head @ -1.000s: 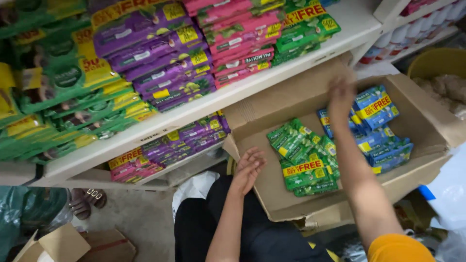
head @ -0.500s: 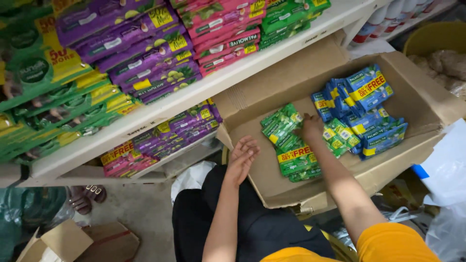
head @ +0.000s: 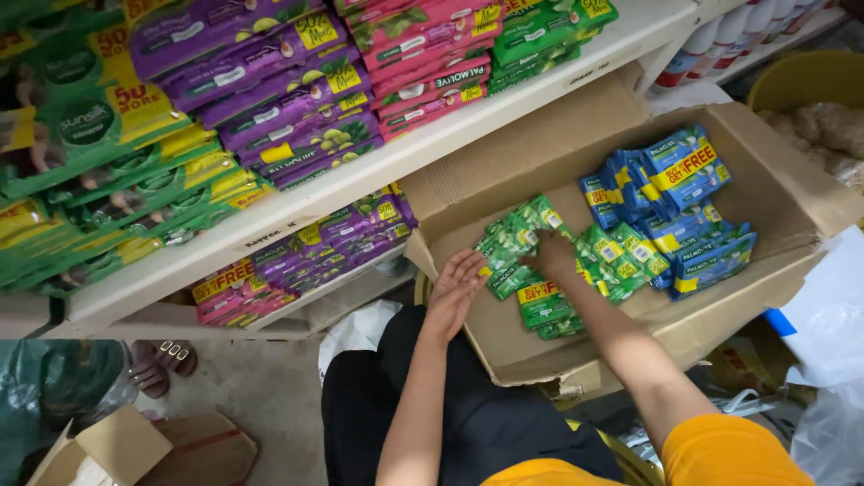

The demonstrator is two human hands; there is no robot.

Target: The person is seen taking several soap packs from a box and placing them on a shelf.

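Observation:
An open cardboard box (head: 540,157) rests in front of me, holding green sachet packs (head: 540,297) on its left side and blue sachet packs (head: 675,207) on its right. My left hand (head: 454,288) lies flat, fingers apart, on the box's near left edge, touching the green packs. My right hand (head: 553,256) reaches into the box and presses down among the green packs; its fingers are partly buried, so whether they grip a pack is unclear.
A white shelf (head: 378,166) above the box carries rows of purple, pink and green sachet packs. More purple and pink packs (head: 297,256) sit on the lower shelf. A small cardboard box (head: 117,445) and sandals (head: 162,364) lie on the floor left. White plastic bags (head: 832,342) lie right.
My right hand drew back from the blue packs at the box's far side to the green packs. My left hand slid up onto the green packs.

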